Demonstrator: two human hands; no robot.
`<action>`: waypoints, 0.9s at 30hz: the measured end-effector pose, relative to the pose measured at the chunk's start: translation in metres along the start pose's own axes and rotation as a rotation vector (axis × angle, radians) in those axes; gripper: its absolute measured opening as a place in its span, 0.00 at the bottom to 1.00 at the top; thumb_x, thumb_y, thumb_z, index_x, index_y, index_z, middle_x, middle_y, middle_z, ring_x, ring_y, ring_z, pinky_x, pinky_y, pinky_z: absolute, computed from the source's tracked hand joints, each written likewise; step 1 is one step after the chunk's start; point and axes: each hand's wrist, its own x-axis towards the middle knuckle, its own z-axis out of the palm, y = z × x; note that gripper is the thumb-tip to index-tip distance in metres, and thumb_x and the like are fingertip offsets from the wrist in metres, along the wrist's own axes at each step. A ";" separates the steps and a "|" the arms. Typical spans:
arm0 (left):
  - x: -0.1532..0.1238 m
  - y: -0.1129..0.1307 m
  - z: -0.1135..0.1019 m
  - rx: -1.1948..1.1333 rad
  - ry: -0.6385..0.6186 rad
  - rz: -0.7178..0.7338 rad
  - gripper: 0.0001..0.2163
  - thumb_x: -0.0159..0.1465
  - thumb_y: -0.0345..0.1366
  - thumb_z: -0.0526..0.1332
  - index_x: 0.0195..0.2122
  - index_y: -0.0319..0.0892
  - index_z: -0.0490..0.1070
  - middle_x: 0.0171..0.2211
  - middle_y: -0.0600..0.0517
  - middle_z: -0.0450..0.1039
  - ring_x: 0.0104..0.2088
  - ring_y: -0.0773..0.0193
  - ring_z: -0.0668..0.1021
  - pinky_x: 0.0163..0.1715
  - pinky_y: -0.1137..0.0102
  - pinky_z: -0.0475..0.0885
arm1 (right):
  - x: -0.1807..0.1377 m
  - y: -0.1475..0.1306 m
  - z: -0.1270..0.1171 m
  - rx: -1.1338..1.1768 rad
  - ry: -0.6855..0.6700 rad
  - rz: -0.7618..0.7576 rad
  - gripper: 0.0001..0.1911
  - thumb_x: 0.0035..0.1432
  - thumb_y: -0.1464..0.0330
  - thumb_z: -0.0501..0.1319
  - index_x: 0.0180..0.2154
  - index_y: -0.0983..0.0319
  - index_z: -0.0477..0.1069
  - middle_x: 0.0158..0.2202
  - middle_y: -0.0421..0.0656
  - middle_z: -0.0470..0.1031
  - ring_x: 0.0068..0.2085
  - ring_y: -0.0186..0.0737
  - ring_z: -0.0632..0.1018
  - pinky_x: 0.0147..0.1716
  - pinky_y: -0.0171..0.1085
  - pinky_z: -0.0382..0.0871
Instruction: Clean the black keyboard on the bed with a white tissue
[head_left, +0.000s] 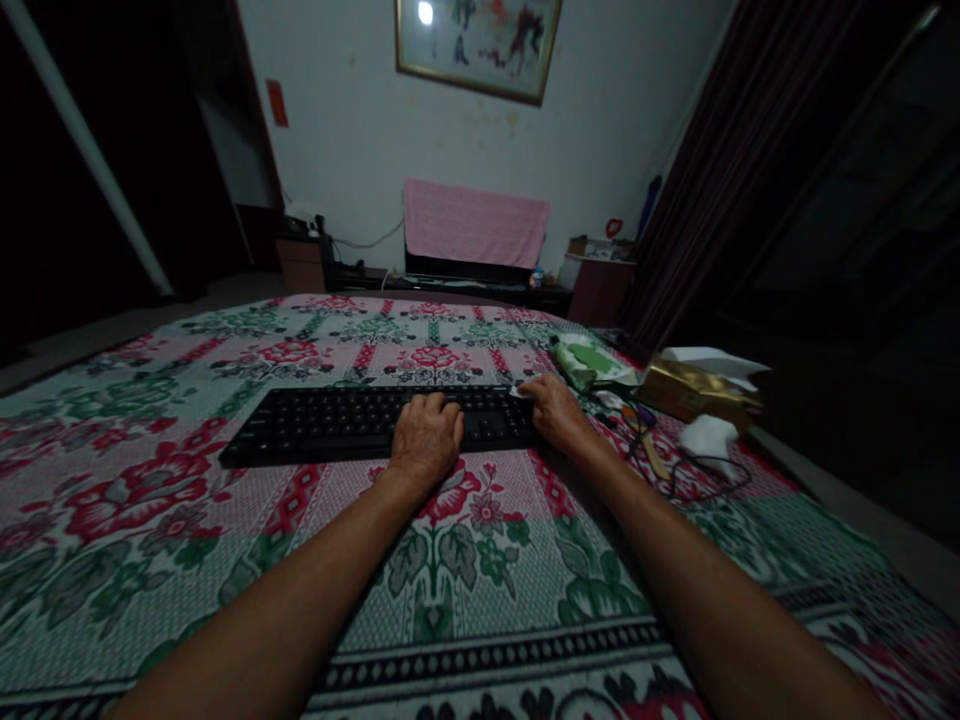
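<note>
A long black keyboard point(337, 420) lies on the flowered cloth. My left hand point(427, 430) is over its near edge, right of the middle, with the fingers bent down onto the keys and the wrist toward me. At the keyboard's right end, my right hand point(556, 412) is closed with its fingers pinching a small white wipe or tissue point(517, 391) against the top right keys. Most of the wipe is hidden by the fingers. Part of the number keys is covered by my right hand.
Right of the keyboard lie a green and white packet point(589, 360), a gold tissue box point(682, 390), a crumpled white tissue point(709, 440), a brush-like tool with a pale handle point(656, 458) and a dark cable point(705, 462). The patterned cloth point(480, 560) covers the surface beneath.
</note>
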 end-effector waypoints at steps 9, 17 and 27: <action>0.000 0.000 -0.003 0.002 0.005 0.000 0.14 0.66 0.38 0.50 0.40 0.43 0.74 0.42 0.45 0.71 0.42 0.55 0.70 0.41 0.63 0.64 | 0.000 -0.011 -0.001 0.004 -0.078 -0.067 0.22 0.55 0.80 0.50 0.45 0.60 0.75 0.42 0.47 0.70 0.44 0.40 0.70 0.47 0.35 0.61; 0.000 0.000 0.000 -0.007 0.007 -0.003 0.14 0.66 0.38 0.50 0.41 0.42 0.74 0.41 0.45 0.71 0.42 0.54 0.70 0.41 0.63 0.64 | -0.004 -0.007 -0.009 -0.022 -0.068 0.027 0.20 0.56 0.79 0.49 0.44 0.65 0.75 0.41 0.49 0.71 0.44 0.41 0.71 0.45 0.35 0.62; 0.001 0.000 0.001 -0.016 0.002 -0.009 0.14 0.66 0.39 0.49 0.41 0.43 0.74 0.41 0.45 0.71 0.42 0.55 0.69 0.41 0.63 0.64 | -0.004 -0.008 -0.005 -0.014 -0.070 -0.054 0.20 0.55 0.79 0.50 0.44 0.63 0.75 0.41 0.49 0.70 0.44 0.39 0.71 0.45 0.35 0.62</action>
